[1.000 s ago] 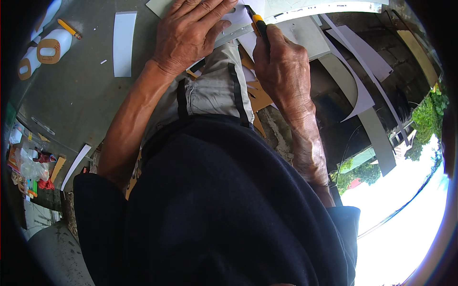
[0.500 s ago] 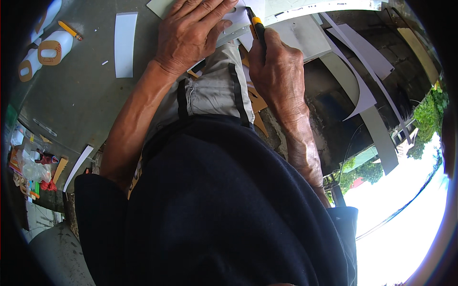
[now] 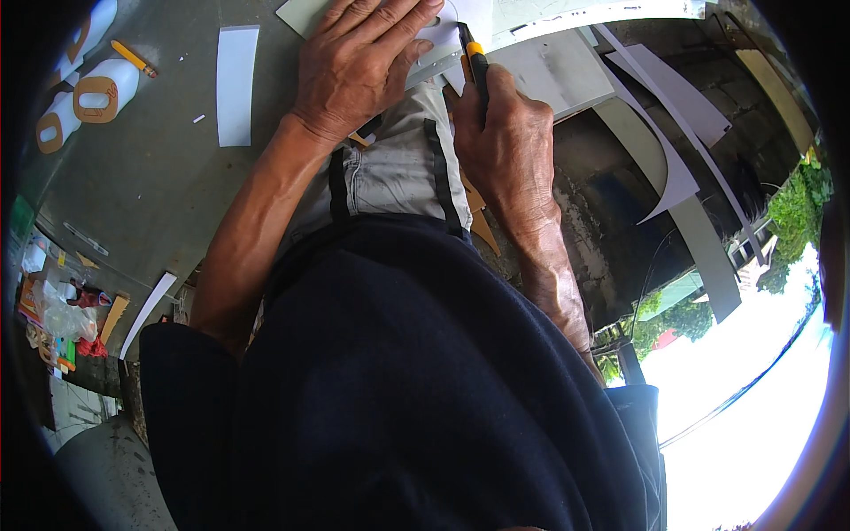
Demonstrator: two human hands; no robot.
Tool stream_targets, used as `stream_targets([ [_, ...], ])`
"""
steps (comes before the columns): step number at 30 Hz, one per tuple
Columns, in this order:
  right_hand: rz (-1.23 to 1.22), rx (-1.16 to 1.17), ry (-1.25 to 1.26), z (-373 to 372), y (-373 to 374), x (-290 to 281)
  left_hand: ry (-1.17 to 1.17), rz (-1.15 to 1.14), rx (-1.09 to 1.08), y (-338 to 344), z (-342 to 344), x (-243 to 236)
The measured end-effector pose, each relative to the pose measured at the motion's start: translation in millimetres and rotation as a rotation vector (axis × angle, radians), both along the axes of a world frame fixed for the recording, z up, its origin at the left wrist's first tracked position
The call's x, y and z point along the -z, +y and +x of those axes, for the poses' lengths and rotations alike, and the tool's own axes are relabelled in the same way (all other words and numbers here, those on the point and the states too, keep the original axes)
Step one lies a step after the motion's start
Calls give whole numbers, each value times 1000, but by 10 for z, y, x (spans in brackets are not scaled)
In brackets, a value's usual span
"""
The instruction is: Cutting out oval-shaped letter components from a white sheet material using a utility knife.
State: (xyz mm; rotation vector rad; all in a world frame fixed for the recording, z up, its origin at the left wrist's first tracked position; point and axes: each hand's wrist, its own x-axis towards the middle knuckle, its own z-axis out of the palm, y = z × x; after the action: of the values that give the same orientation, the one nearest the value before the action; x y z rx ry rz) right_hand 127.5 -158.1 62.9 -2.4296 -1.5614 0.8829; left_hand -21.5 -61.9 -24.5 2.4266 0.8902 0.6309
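Observation:
My left hand (image 3: 363, 75) lies flat with its fingers stretched out, pressing on a white sheet (image 3: 475, 12) at the top of the view. A small dark-edged opening shows in the sheet beside its fingertips. In my right hand (image 3: 513, 133) is a black and yellow utility knife (image 3: 477, 62), its blade pointing away from me at the sheet. The blade tip appears to meet the sheet just right of my left fingers. A pale straight edge runs under the sheet, close to my lap. The far part of the sheet is cut off by the frame.
A white strip (image 3: 236, 84) lies on the grey table (image 3: 168, 177). White rounded pieces with tan ends (image 3: 111, 84) and a yellow pencil-like stick (image 3: 133, 58) sit at the far left. A clear plastic bag (image 3: 64, 311) lies among clutter. Pale offcuts (image 3: 668, 97) lie at the right.
My right hand has drawn the utility knife a little toward me, and its wrist has shifted slightly left. My left hand stays pressed on the sheet, nearly unmoved.

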Motion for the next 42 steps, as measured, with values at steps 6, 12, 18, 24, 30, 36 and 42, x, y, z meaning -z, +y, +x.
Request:
stream_targets([
  [6, 30, -17, 2, 105, 70, -23, -23, -43, -60, -61, 48, -63],
  [12, 30, -489, -167, 766, 429, -108, -6, -149, -137, -81, 46, -186],
  [18, 48, -600, -175, 831, 595, -70, 294, -39, 193, 269, -41, -57],
  [24, 42, -604, -189, 819, 547, -41, 314, -9, 192, 235, -31, -3],
  [30, 60, -595, -126, 781, 531, -29, 355, -27, 187, 223, -10, -23],
  [36, -1, -536, -169, 685, 507, -87, 352, -54, 188, 229, -9, -55],
  [42, -15, -514, -116, 670, 515, -90, 335, -63, 183, 229, -20, -35],
])
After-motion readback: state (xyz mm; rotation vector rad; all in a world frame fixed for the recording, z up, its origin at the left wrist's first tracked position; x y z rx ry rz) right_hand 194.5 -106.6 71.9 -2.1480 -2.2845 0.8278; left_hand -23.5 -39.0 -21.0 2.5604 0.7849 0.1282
